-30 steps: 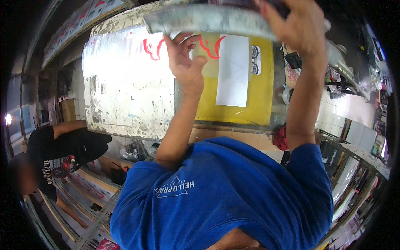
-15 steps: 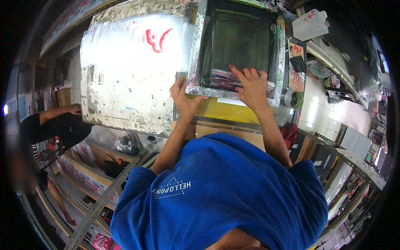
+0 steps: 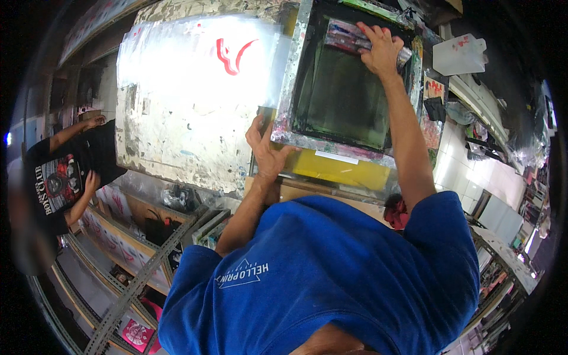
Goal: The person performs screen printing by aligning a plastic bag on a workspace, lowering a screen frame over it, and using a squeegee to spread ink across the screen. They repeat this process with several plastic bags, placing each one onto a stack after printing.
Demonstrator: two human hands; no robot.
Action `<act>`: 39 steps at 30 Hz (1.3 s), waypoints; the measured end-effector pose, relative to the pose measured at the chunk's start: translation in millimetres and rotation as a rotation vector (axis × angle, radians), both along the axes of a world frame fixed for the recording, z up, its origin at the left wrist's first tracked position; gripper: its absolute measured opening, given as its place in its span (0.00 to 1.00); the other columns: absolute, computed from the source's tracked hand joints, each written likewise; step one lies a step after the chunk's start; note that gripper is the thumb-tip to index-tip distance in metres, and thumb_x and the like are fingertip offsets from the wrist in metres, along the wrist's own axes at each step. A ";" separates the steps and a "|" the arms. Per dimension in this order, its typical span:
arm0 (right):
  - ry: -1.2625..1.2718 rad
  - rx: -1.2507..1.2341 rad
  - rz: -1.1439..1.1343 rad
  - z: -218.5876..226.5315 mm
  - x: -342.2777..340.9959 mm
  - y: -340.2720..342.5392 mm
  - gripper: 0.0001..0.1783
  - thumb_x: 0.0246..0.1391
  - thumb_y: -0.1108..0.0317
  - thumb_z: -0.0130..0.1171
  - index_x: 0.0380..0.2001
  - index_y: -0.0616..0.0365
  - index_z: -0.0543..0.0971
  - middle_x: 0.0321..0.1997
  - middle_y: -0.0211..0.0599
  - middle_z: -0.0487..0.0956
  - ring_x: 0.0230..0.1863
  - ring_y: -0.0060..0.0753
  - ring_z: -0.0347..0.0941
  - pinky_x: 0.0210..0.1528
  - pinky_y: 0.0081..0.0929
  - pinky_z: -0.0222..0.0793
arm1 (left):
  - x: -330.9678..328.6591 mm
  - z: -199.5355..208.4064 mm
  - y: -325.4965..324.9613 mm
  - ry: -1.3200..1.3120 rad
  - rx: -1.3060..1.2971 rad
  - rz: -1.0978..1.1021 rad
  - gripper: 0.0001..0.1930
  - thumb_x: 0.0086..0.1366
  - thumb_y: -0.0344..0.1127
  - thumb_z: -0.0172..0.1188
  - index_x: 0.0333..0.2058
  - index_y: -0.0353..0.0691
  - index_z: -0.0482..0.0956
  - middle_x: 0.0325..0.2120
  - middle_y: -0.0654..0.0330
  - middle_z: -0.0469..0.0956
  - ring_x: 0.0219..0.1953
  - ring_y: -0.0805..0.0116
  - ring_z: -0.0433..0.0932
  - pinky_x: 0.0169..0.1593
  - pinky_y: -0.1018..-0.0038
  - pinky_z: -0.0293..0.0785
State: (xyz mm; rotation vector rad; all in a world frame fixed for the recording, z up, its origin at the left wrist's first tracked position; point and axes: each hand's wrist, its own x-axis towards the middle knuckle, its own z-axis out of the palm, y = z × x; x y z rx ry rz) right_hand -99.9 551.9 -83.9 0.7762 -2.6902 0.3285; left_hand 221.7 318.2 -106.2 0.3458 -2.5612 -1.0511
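Observation:
A screen printing frame (image 3: pixel 283 109) with a dark green mesh (image 3: pixel 349 100) lies in front of me, tilted slightly clockwise. My right hand (image 3: pixel 383 50) is closed on a long, ink-smeared squeegee (image 3: pixel 346 38) at the far end of the mesh; red ink marks its fingertips. At the frame's near left corner, my left hand (image 3: pixel 267 152) has its fingers and thumb spread around the corner. A yellow surface (image 3: pixel 349 170) with a white strip (image 3: pixel 336 157) shows below the frame's near edge.
Left of the frame, clear sheets with red marks (image 3: pixel 236 56) lie on a stained white board (image 3: pixel 177 136). A translucent jug (image 3: pixel 460 56) stands at the right. Another person in a black shirt (image 3: pixel 100 148) is at the far left, near metal racks (image 3: pixel 136 284).
My right hand has moved the squeegee from the near end of the mesh to the far end. My left hand stays at the corner. The other person's arms have shifted.

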 end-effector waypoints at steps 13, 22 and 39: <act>-0.140 -0.088 0.014 28.9 -107.8 -8.3 0.29 0.47 0.67 0.65 0.56 0.37 0.78 0.44 0.43 0.83 0.47 0.47 0.78 0.51 0.37 0.72 | 6.3 -3.3 1.9 -0.020 0.079 0.058 0.48 0.32 0.47 0.82 0.55 0.35 0.75 0.52 0.47 0.68 0.57 0.48 0.62 0.61 0.55 0.55; -0.645 -0.720 -0.065 97.5 37.9 20.4 0.33 0.47 0.82 0.64 0.59 0.58 0.75 0.54 0.35 0.81 0.55 0.22 0.73 0.58 0.22 0.66 | 4.3 -3.2 4.9 0.190 0.098 0.101 0.51 0.32 0.54 0.81 0.56 0.35 0.74 0.48 0.51 0.70 0.54 0.51 0.63 0.58 0.57 0.57; 0.172 -0.217 0.165 287.4 76.4 17.8 0.28 0.44 0.57 0.56 0.47 0.61 0.84 0.29 0.42 0.84 0.23 0.30 0.71 0.30 0.26 0.68 | -129.6 98.6 -15.3 0.171 0.292 0.141 0.29 0.62 0.43 0.67 0.57 0.33 0.72 0.40 0.57 0.77 0.47 0.62 0.73 0.51 0.65 0.66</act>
